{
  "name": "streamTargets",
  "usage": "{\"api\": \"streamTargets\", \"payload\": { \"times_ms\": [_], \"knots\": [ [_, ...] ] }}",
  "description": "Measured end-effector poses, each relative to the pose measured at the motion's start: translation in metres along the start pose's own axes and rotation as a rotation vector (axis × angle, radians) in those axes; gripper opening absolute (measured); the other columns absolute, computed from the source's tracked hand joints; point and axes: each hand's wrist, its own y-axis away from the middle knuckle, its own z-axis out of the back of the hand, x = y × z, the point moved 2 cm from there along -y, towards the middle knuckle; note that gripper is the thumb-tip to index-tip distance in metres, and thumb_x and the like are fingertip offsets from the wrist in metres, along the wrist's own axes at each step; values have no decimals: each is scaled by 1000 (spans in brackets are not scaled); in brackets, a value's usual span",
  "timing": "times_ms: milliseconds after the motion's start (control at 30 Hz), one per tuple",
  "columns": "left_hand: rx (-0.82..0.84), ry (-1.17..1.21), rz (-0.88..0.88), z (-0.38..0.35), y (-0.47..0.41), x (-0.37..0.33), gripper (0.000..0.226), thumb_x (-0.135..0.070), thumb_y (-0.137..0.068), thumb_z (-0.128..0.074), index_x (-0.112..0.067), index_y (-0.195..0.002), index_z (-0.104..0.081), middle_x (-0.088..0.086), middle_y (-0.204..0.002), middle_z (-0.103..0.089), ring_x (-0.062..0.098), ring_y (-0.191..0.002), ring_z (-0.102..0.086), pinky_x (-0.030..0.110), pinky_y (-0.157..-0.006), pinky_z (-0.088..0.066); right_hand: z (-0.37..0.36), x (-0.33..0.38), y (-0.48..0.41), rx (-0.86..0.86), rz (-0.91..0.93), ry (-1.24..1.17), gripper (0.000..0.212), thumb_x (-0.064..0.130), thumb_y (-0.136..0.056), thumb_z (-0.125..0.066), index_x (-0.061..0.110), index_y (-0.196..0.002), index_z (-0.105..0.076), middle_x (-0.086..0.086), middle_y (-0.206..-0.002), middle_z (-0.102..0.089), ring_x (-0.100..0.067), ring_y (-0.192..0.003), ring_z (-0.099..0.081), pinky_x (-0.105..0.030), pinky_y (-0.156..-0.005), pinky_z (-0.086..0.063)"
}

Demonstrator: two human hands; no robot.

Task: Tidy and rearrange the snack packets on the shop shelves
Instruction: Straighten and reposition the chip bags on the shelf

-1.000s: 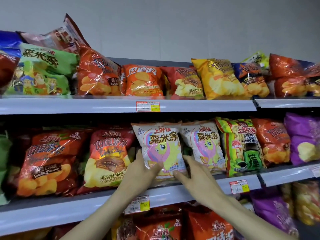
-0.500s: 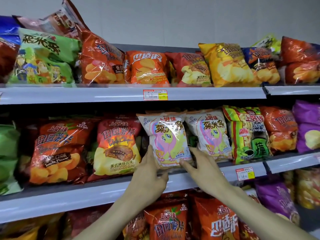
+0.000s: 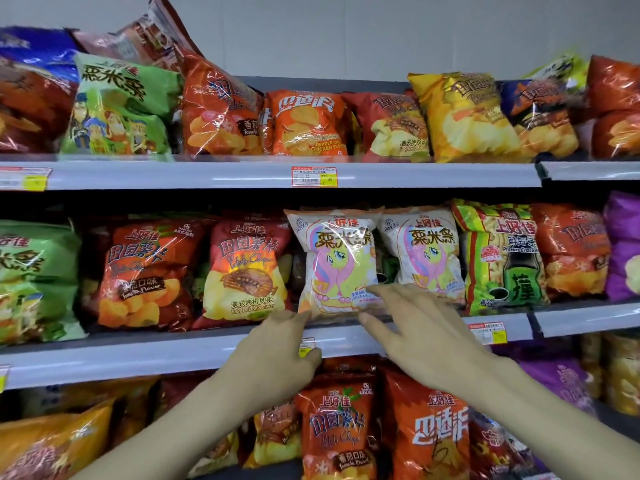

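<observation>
A white corn-stick packet (image 3: 337, 261) with a pink-and-yellow cartoon pony stands upright at the front of the middle shelf (image 3: 173, 355). My left hand (image 3: 277, 348) reaches up from below; its fingertips touch the packet's lower left corner and the thumb sticks out over the shelf edge. My right hand (image 3: 415, 323) has its fingers spread and straight, the fingertips resting on the packet's lower right part. A second identical white packet (image 3: 424, 251) stands just to the right, partly behind my right hand.
Red potato-chip bags (image 3: 242, 268) stand left of the white packet, a green-and-yellow prawn-cracker bag (image 3: 502, 258) to the right. The top shelf (image 3: 242, 174) carries orange, red, yellow and green bags. The lower shelf holds red bags (image 3: 339, 427) under my arms. Price tags sit on the shelf rails.
Both hands gripped the white packet's bottom edge earlier; now their fingers have loosened and slid lower, and the packet stands straighter on the shelf. The view has moved closer.
</observation>
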Motion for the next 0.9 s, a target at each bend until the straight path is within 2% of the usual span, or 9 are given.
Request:
{"api": "streamTargets", "payload": {
  "times_ms": [100, 200, 300, 400, 533, 667, 767, 900],
  "knots": [
    [-46, -77, 52, 11, 19, 0, 58, -50, -96, -53, -33, -151, -47, -9, -141, -58, 19, -130, -55, 42, -101, -52, -5, 24, 1, 22, 84, 21, 60, 59, -105, -36, 29, -157, -36, 6, -155, -47, -19, -142, -40, -35, -115, -32],
    [-92, -141, 148, 30, 40, 10, 47, -50, -99, -53, -32, -142, -54, -11, -136, -61, 17, -124, -57, 39, -95, -52, -21, 48, -7, 44, 154, -31, 58, 60, -105, -37, 34, -156, -35, 10, -156, -44, -16, -144, -36, -33, -114, -29],
    [-130, -177, 256, 49, 64, 34, 52, -49, -99, -53, -31, -148, -51, -10, -143, -59, 17, -129, -57, 39, -100, -51, -39, 76, -18, 55, 227, -61, 58, 63, -104, -35, 33, -154, -37, 9, -152, -47, -17, -141, -39, -35, -113, -32],
    [-154, -205, 344, 67, 89, 60, 55, -51, -99, -54, -35, -152, -47, -13, -148, -57, 15, -133, -56, 38, -104, -51, -55, 106, -28, 45, 277, -111, 54, 62, -103, -36, 30, -145, -47, 7, -139, -56, -18, -129, -48, -37, -105, -41],
    [-162, -216, 442, 86, 116, 92, 55, -51, -99, -56, -37, -151, -48, -15, -145, -59, 11, -133, -56, 36, -103, -50, -70, 146, -42, 49, 355, -144, 58, 60, -104, -37, 28, -153, -41, 7, -147, -52, -18, -136, -44, -37, -109, -39],
    [-173, -252, 478, 106, 130, 129, 54, -53, -98, -56, -39, -150, -47, -15, -142, -61, 14, -127, -60, 37, -98, -53, -78, 178, -64, 38, 344, -198, 60, 59, -104, -40, 28, -155, -39, 8, -155, -47, -17, -141, -42, -33, -112, -37],
    [-214, -288, 484, 125, 129, 175, 59, -49, -98, -57, -32, -153, -44, -7, -142, -60, 22, -128, -58, 40, -93, -54, -85, 200, -75, 11, 285, -286, 60, 58, -103, -45, 28, -155, -39, 8, -156, -46, -16, -142, -42, -32, -109, -37],
    [-399, -233, 450, 156, 123, 240, 70, -45, -96, -65, -27, -157, -36, -2, -150, -43, 26, -139, -43, 46, -97, -52, -101, 229, -85, -32, 208, -461, 61, 52, -100, -56, 31, -155, -38, 10, -154, -47, -13, -139, -45, -30, -109, -39]
  ]
}}
